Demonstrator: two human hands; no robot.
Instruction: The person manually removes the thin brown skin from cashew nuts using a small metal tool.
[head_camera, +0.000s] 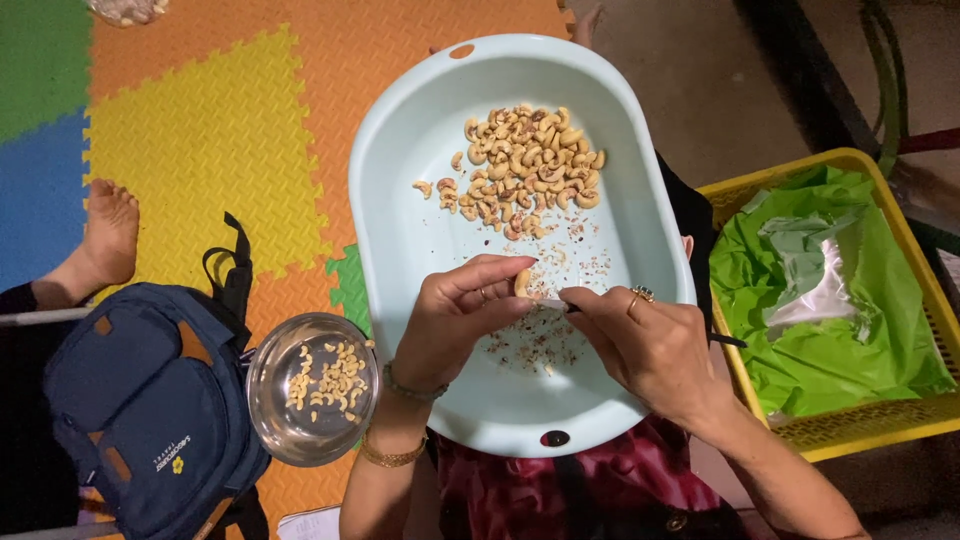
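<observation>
A pale blue oval tub (420, 220) rests on my lap and holds a heap of cashew nuts (528, 160) at its far end and reddish skin flakes (540, 345) near me. My left hand (455, 315) pinches one cashew nut (522, 281) between thumb and fingers over the tub. My right hand (650, 345), with a ring on one finger, holds a small knife (562, 303) whose tip touches that nut.
A steel bowl (312, 388) with peeled cashews sits on the foam puzzle mat (220, 130) at left, beside a dark blue backpack (145, 410). Another person's bare foot (105, 240) rests farther left. A yellow basket (850, 430) lined with green plastic stands at right.
</observation>
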